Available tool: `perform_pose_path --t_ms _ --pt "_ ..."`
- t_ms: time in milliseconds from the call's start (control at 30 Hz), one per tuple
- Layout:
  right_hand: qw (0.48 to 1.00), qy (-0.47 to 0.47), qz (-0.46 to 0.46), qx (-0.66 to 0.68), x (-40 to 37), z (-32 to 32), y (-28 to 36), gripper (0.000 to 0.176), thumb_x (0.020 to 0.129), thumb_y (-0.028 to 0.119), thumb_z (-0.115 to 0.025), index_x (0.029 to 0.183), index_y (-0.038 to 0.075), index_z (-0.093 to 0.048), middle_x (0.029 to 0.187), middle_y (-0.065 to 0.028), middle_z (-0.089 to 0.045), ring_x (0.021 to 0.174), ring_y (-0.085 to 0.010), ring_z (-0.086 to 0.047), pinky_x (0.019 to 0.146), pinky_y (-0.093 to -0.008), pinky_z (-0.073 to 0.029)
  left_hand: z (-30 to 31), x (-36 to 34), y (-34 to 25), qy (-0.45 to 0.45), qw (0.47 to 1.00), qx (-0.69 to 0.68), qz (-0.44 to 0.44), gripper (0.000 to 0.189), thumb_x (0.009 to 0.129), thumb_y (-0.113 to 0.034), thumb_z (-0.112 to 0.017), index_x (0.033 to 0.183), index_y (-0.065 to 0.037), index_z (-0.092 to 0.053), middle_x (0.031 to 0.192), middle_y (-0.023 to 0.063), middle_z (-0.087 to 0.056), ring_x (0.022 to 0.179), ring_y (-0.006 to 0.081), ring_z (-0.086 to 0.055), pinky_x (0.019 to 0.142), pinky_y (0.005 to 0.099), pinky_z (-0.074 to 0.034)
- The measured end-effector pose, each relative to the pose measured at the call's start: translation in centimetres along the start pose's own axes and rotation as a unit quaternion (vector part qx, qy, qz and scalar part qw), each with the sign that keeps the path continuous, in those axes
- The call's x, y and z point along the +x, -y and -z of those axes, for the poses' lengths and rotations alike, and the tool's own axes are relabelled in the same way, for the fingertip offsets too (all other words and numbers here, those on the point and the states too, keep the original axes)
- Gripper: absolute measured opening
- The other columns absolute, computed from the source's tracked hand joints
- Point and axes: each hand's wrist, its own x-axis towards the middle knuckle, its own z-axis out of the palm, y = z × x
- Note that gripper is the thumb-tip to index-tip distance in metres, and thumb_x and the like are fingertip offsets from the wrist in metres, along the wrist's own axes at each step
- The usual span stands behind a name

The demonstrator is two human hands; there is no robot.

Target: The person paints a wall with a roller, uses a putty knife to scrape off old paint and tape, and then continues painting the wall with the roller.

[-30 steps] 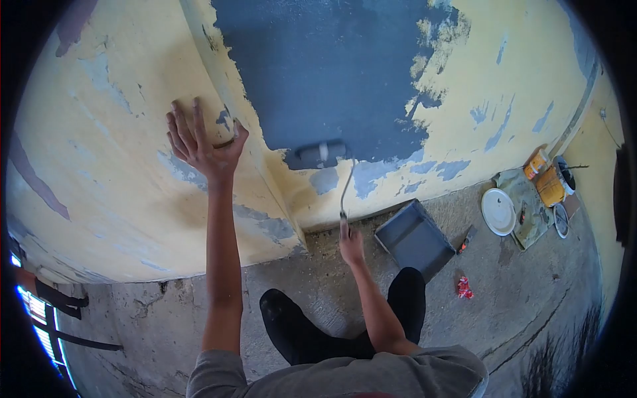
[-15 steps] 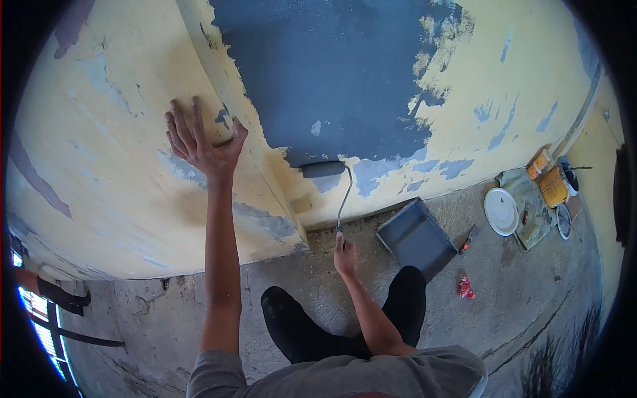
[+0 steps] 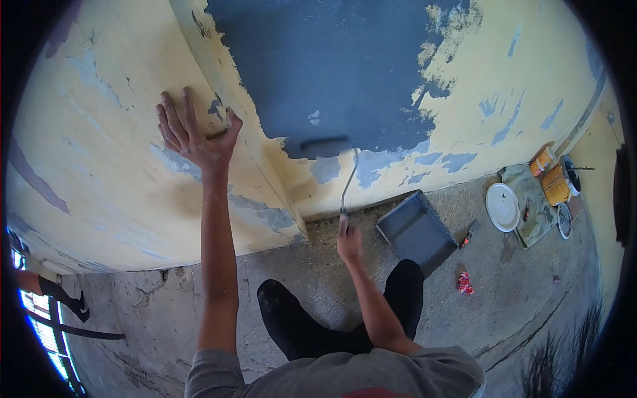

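Note:
My left hand [image 3: 202, 136] rests with spread fingers against the cream wall [image 3: 133, 192], left of a raised corner edge. In my right hand [image 3: 348, 239] is the handle of a paint roller [image 3: 325, 143], its fingers wrapped round it. The roller head, slightly blurred, lies at the lower edge of a large dark grey-blue painted patch [image 3: 332, 73]. Below the patch, paler grey-blue spots show on the cream wall. A grey paint tray [image 3: 418, 232] stands on the floor to the right of my right hand.
On the concrete floor [image 3: 504, 298] are a putty knife [image 3: 470, 233], a red and white wrapper [image 3: 465, 283], a white lid [image 3: 503, 207] and a stained cloth [image 3: 527, 225]. Yellow containers [image 3: 554, 186] stand at the right wall. Part of another person's leg [image 3: 56, 290] shows at far left.
The roller head has moved up the wall onto the painted patch, and my right hand has risen slightly. My left hand remains on the wall. The other person's leg at far left has shifted.

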Motion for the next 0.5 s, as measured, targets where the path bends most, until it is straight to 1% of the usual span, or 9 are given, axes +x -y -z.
perform_pose_path --t_ms 33,67,133,200,267,333,367,400,500 --pt "0.998 0.018 -0.064 -0.020 -1.5 -0.9 -2.1 0.061 0.101 0.045 -0.036 0.093 -0.009 -0.064 0.079 -0.0309 -0.061 0.080 -0.0516 -0.059 0.070 -0.0556 -0.044 0.1 0.1 0.0 0.000 1.000 -0.004 -0.003 0.077 0.069 -0.054 -0.067 0.135 -0.016 -0.056 0.146 0.0156 -0.045 0.135 0.0353 -0.039 0.105 0.0501 -0.032" --pt "0.990 0.035 -0.127 -0.038 -2.1 -1.0 -2.2 0.064 0.100 0.047 -0.036 0.091 -0.007 -0.068 0.084 -0.0314 -0.064 0.085 -0.0526 -0.060 0.073 -0.0562 -0.046 0.2 0.0 0.0 -0.002 1.000 -0.004 -0.004 0.077 0.069 -0.054 -0.067 0.135 -0.016 -0.056 0.146 0.0156 -0.045 0.135 0.0353 -0.039 0.105 0.0501 -0.032" --pt "0.990 0.039 -0.129 -0.028 -1.8 -1.0 -2.3 0.064 0.100 0.048 -0.036 0.091 -0.007 -0.067 0.084 -0.0317 -0.063 0.085 -0.0521 -0.060 0.073 -0.0564 -0.046 0.0 0.0 0.1 0.005 1.000 0.003 -0.004 0.077 0.069 -0.053 -0.067 0.135 -0.015 -0.057 0.146 0.0155 -0.044 0.135 0.0354 -0.038 0.105 0.0501 -0.032" --pt "0.989 0.045 -0.139 -0.018 -1.2 -0.4 -0.8 0.064 0.099 0.049 -0.037 0.092 -0.008 -0.067 0.085 -0.0320 -0.063 0.085 -0.0517 -0.060 0.073 -0.0566 -0.046 -0.1 0.1 0.1 0.000 1.000 0.003 -0.008 0.078 0.069 -0.053 -0.067 0.135 -0.014 -0.056 0.146 0.0155 -0.044 0.135 0.0351 -0.038 0.106 0.0501 -0.031" --pt "1.000 -0.010 -0.011 0.023 2.4 0.5 1.2 0.063 0.100 0.048 -0.036 0.091 -0.007 -0.066 0.083 -0.0316 -0.063 0.084 -0.0510 -0.060 0.072 -0.0568 -0.046 -0.2 -0.1 0.0 0.002 1.000 0.005 -0.006 0.078 0.069 -0.053 -0.068 0.135 -0.014 -0.056 0.147 0.0154 -0.043 0.136 0.0348 -0.038 0.106 0.0501 -0.031" --pt "0.990 -0.063 0.084 0.090 6.2 2.4 5.8 0.058 0.102 0.038 -0.038 0.077 -0.010 -0.057 0.069 -0.0315 -0.056 0.068 -0.0504 -0.053 0.060 -0.0498 -0.041 0.0 0.0 0.0 0.004 1.000 0.006 -0.001 0.078 0.069 -0.053 -0.068 0.135 -0.014 -0.056 0.147 0.0153 -0.043 0.136 0.0348 -0.038 0.106 0.0499 -0.030" --pt "0.985 -0.078 0.114 0.107 7.5 3.6 8.5 0.056 0.103 0.036 -0.038 0.074 -0.010 -0.053 0.064 -0.0298 -0.053 0.063 -0.0497 -0.048 0.058 -0.0497 -0.038 -0.1 0.1 0.0 0.007 1.000 0.007 0.000 0.078 0.069 -0.053 -0.068 0.135 -0.014 -0.056 0.147 0.0153 -0.043 0.136 0.0348 -0.038 0.106 0.0499 -0.030" --pt "0.984 -0.063 0.129 0.106 8.6 5.2 10.9 0.055 0.103 0.034 -0.038 0.073 -0.010 -0.051 0.064 -0.0293 -0.053 0.062 -0.0491 -0.045 0.059 -0.0503 -0.037 -0.2 0.1 0.0 0.004 1.000 0.004 -0.002 0.078 0.069 -0.053 -0.067 0.135 -0.014 -0.056 0.147 0.0154 -0.043 0.136 0.0349 -0.038 0.106 0.0499 -0.030" --pt "0.982 -0.050 0.128 0.133 9.0 4.8 11.0 0.054 0.103 0.034 -0.038 0.073 -0.009 -0.051 0.063 -0.0287 -0.051 0.061 -0.0486 -0.045 0.059 -0.0504 -0.036 0.0 -0.1 0.1 0.003 1.000 -0.002 -0.007 0.078 0.069 -0.053 -0.067 0.136 -0.014 -0.056 0.147 0.0156 -0.043 0.136 0.0354 -0.038 0.106 0.0500 -0.030"
